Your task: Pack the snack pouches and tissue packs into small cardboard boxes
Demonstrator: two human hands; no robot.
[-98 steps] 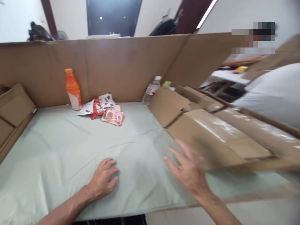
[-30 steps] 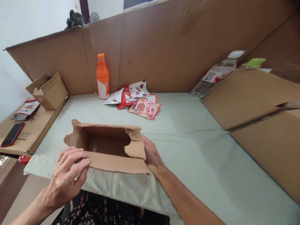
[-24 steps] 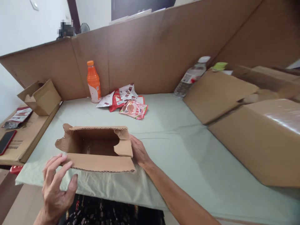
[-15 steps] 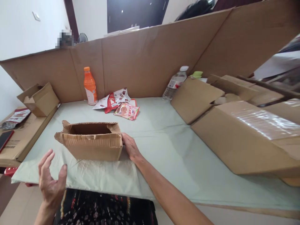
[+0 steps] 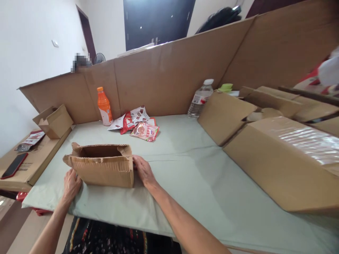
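An open-topped cardboard box (image 5: 103, 173) stands upright on the pale green cloth (image 5: 182, 183) in front of me, with torn flaps at its left end. My left hand (image 5: 71, 186) grips the lower left end, its fingertips partly hidden by the box. At the opposite end my right hand (image 5: 143, 171) presses against the right side, fingers curled and partly out of sight. From this angle only the upper inner walls show, so what lies at the bottom is hidden.
Behind the box are an orange bottle (image 5: 105, 107) and several snack packets (image 5: 144, 131). A clear water bottle (image 5: 200, 100) stands near larger open cartons (image 5: 278, 165) on the right. At left, a small carton (image 5: 57, 123) and phone (image 5: 14, 165) rest on a flat carton. A cardboard panel (image 5: 169, 77) borders the back.
My left hand, open and raised apart from the box before, has come down onto its left end. My right hand stays on the right end. The view has tilted slightly.
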